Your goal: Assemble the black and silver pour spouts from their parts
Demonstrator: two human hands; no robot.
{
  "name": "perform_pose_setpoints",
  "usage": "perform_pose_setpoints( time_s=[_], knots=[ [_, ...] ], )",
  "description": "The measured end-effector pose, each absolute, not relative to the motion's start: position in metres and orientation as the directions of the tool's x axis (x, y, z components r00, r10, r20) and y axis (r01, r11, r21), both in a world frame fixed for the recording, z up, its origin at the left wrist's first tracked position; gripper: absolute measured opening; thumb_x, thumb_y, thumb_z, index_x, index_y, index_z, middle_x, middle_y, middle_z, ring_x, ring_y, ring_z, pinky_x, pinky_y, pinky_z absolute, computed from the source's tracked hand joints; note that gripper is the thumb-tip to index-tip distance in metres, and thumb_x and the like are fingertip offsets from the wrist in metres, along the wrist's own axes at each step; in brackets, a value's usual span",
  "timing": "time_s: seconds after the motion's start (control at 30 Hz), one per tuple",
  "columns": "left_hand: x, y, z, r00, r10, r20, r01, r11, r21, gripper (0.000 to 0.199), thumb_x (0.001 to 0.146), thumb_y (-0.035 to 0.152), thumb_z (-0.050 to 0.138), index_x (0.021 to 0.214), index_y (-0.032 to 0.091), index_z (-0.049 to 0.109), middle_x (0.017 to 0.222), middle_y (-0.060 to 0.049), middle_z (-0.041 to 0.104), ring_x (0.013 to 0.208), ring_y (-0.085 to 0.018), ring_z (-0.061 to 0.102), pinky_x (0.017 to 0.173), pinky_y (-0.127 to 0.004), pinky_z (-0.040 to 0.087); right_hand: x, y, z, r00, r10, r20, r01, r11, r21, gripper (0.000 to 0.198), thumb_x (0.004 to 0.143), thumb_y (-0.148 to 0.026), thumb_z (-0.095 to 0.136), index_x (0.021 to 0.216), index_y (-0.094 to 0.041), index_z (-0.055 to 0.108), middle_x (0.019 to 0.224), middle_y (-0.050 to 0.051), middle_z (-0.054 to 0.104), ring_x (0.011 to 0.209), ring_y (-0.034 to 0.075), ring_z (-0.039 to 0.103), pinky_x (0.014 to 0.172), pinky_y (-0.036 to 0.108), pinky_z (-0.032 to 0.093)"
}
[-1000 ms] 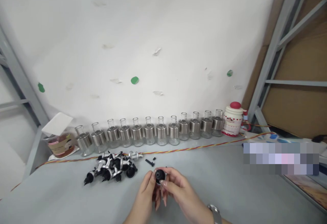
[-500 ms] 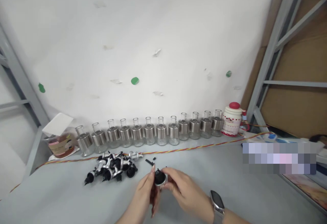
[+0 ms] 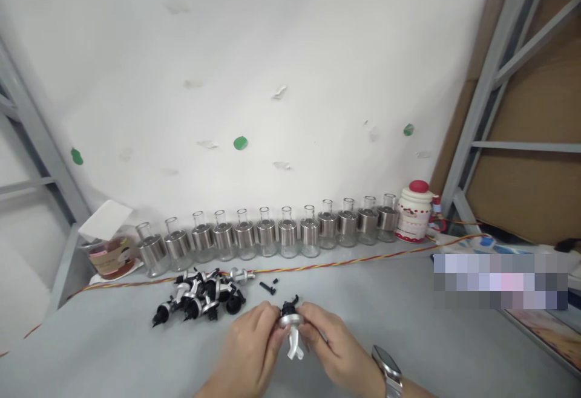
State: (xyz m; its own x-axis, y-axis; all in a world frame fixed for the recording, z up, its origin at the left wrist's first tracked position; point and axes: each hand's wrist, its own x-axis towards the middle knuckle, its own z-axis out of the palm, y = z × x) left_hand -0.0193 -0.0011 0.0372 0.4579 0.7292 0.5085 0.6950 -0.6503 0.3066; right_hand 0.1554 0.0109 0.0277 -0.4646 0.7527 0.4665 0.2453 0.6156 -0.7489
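Between my hands is a bottle pourer [image 3: 291, 320] with a black ribbed stopper on top and a silver spout pointing down toward me. My left hand [image 3: 252, 343] pinches its left side, thumb and fingers closed at the silver rim. On the other side my right hand [image 3: 329, 340], with a watch [image 3: 387, 362] on the wrist, grips the same rim. Just beyond the stopper shows a small black piece [image 3: 295, 299]; whether it is attached I cannot tell. To the left lies a heap of similar pourers [image 3: 200, 295]. Small black parts [image 3: 267, 288] rest ahead of my hands.
Several glass bottles with metal sleeves [image 3: 288, 231] line the wall. A red-and-yellow twisted cord [image 3: 336, 264] runs in front of them. A tub [image 3: 111, 259] stands at the left end, a white-and-red jar [image 3: 413, 213] at the right. Metal shelf posts [image 3: 490, 95] flank the table.
The pourer has been turned so its silver spout now shows, pointing down toward me. My left hand has rolled over from upright to knuckles up, and both hands now pinch the rim.
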Motion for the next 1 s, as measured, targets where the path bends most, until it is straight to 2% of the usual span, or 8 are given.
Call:
perform_pose_setpoints(
  time_s=[0.23, 0.4, 0.5, 0.63, 0.77, 0.87, 0.93, 1.0],
  knots=[
    [-0.016, -0.001, 0.036, 0.519, 0.659, 0.545, 0.7, -0.693, 0.171, 0.012, 0.085, 0.017, 0.033, 0.075, 0.022, 0.036, 0.06, -0.001, 0.053, 0.053, -0.015, 0.052, 0.049, -0.023, 0.035, 0.156, 0.008, 0.028, -0.453, 0.792, 0.41, 0.265, 0.558, -0.786, 0.023, 0.089, -0.035, 0.029, 0.091, -0.02, 0.046, 0.069, -0.001, 0.049, 0.06, 0.013, 0.045, 0.059, 0.023, 0.035],
    [-0.012, -0.003, 0.032, 0.549, 0.63, 0.549, 0.67, -0.725, 0.161, 0.014, 0.084, 0.016, 0.034, 0.073, 0.023, 0.035, 0.058, -0.001, 0.053, 0.049, -0.015, 0.05, 0.047, -0.023, 0.033, 0.157, 0.006, 0.025, -0.463, 0.755, 0.464, 0.36, 0.639, -0.68, 0.024, 0.089, -0.031, 0.027, 0.075, -0.021, 0.043, 0.067, 0.0, 0.048, 0.062, 0.013, 0.044, 0.061, 0.024, 0.033],
    [-0.01, -0.004, 0.027, 0.532, 0.624, 0.572, 0.649, -0.734, 0.198, 0.015, 0.084, 0.016, 0.034, 0.071, 0.023, 0.035, 0.055, 0.0, 0.051, 0.047, -0.015, 0.048, 0.046, -0.023, 0.032, 0.155, 0.003, 0.024, -0.434, 0.783, 0.445, 0.352, 0.602, -0.716, 0.028, 0.089, -0.032, 0.024, 0.066, -0.021, 0.035, 0.06, -0.003, 0.041, 0.057, 0.013, 0.04, 0.057, 0.024, 0.032],
    [-0.01, -0.005, 0.029, 0.528, 0.635, 0.564, 0.634, -0.737, 0.237, 0.019, 0.085, 0.018, 0.031, 0.067, 0.023, 0.036, 0.054, 0.0, 0.05, 0.046, -0.014, 0.047, 0.046, -0.023, 0.03, 0.152, -0.002, 0.023, -0.404, 0.809, 0.426, 0.337, 0.565, -0.753, 0.029, 0.088, -0.036, 0.023, 0.064, -0.022, 0.03, 0.059, -0.003, 0.038, 0.054, 0.012, 0.038, 0.054, 0.024, 0.03],
    [-0.014, -0.003, 0.042, 0.507, 0.74, 0.442, 0.672, -0.66, 0.334, 0.02, 0.086, 0.022, 0.032, 0.067, 0.022, 0.04, 0.059, -0.001, 0.053, 0.052, -0.015, 0.049, 0.05, -0.023, 0.032, 0.149, -0.002, 0.024, -0.398, 0.845, 0.356, 0.306, 0.489, -0.817, 0.029, 0.088, -0.038, 0.024, 0.065, -0.022, 0.03, 0.055, -0.005, 0.036, 0.05, 0.011, 0.035, 0.05, 0.023, 0.028],
    [-0.017, 0.002, 0.047, 0.344, 0.86, 0.376, 0.689, -0.504, 0.521, 0.02, 0.086, 0.03, 0.034, 0.069, 0.022, 0.042, 0.056, 0.002, 0.052, 0.052, -0.014, 0.05, 0.051, -0.023, 0.034, 0.15, 0.006, 0.025, -0.301, 0.904, 0.304, 0.226, 0.377, -0.898, 0.03, 0.088, -0.041, 0.027, 0.065, -0.022, 0.032, 0.054, -0.006, 0.035, 0.049, 0.01, 0.034, 0.048, 0.021, 0.028],
    [-0.018, 0.006, 0.045, 0.202, 0.919, 0.338, 0.63, -0.386, 0.674, 0.021, 0.087, 0.032, 0.031, 0.073, 0.023, 0.043, 0.052, 0.004, 0.049, 0.049, -0.014, 0.049, 0.05, -0.022, 0.036, 0.153, 0.014, 0.025, -0.189, 0.946, 0.265, 0.166, 0.296, -0.94, 0.031, 0.087, -0.043, 0.029, 0.065, -0.022, 0.034, 0.053, -0.006, 0.034, 0.048, 0.01, 0.034, 0.047, 0.021, 0.028],
    [-0.017, 0.01, 0.042, 0.131, 0.934, 0.333, 0.559, -0.347, 0.753, 0.017, 0.085, 0.034, 0.036, 0.089, 0.023, 0.046, 0.06, 0.002, 0.053, 0.053, -0.014, 0.052, 0.049, -0.021, 0.039, 0.156, 0.022, 0.024, -0.121, 0.963, 0.241, 0.145, 0.257, -0.956, 0.033, 0.085, -0.045, 0.033, 0.063, -0.021, 0.036, 0.051, -0.007, 0.033, 0.046, 0.009, 0.033, 0.045, 0.021, 0.028]
  ],
)
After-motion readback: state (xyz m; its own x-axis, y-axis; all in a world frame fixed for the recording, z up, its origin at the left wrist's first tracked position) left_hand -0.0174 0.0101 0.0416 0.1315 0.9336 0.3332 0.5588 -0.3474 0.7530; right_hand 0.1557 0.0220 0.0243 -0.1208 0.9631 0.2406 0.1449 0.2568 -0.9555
